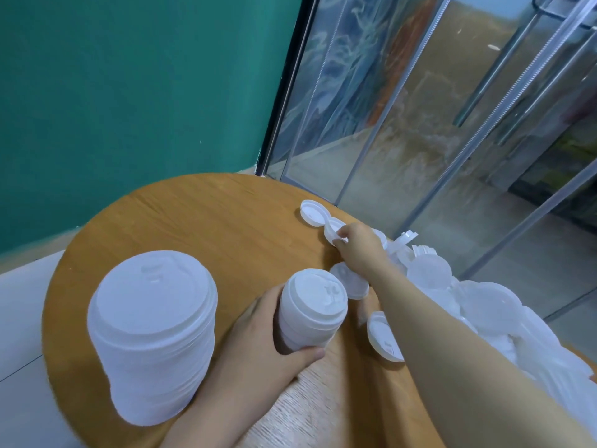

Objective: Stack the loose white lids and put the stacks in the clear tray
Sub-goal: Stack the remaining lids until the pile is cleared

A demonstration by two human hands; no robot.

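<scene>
A short stack of white lids [311, 313] is gripped by the left hand [258, 344], fingers and thumb curled round its side, near the middle of the round wooden table [206, 221]. A single loose lid [334, 231] is pinched by the right hand [358, 247] between thumb and fingertips at the table's far right edge. Another loose lid [312, 213] is seen just beyond it, touching or nearly touching. Two more lids [350, 281] [384, 337] are lying flat beside the right forearm. A heap of loose lids [484, 302] is piled along the right side. A taller, wider stack of lids [151, 318] is standing upright on the table's left, apart from the held stack. The clear tray cannot be made out.
</scene>
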